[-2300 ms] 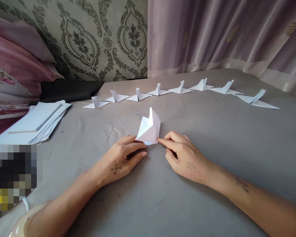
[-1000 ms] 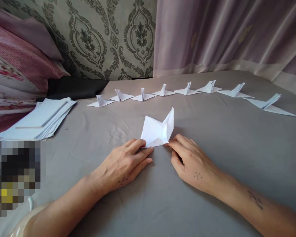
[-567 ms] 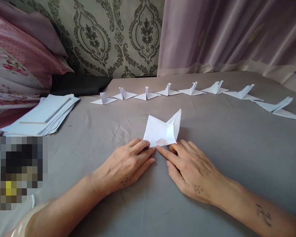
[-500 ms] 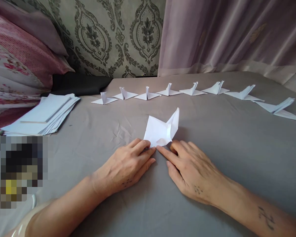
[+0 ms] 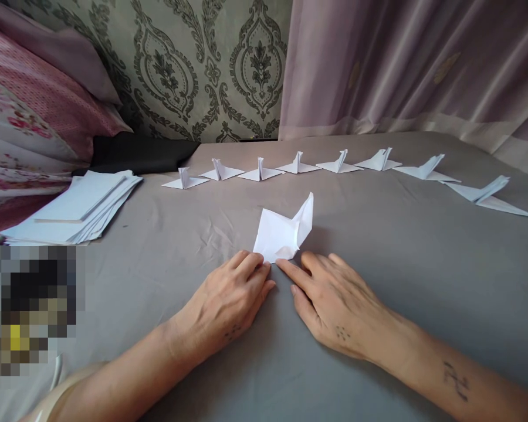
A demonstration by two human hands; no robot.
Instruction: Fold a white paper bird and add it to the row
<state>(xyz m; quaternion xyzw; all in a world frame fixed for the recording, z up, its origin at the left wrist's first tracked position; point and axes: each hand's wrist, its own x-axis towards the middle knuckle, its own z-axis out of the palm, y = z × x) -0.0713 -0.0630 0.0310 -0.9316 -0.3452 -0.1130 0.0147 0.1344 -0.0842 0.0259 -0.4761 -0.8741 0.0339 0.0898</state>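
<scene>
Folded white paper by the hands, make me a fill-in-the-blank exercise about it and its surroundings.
The wrinkled cloth under the folded white paper is coloured ____.
Behind that paper, a row holds ____ folded white paper figures.
The bare hand nearer the stack of flat white sheets is the ____ one.
Missing words: grey; eight; left.

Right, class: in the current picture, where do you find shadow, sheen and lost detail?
Head view: soft shadow on the cloth beside the left hand; head view: pale sheen along folds of the curtain; head view: the paper shows bright white; head view: blocky pixels hide detail at lower left.
</scene>
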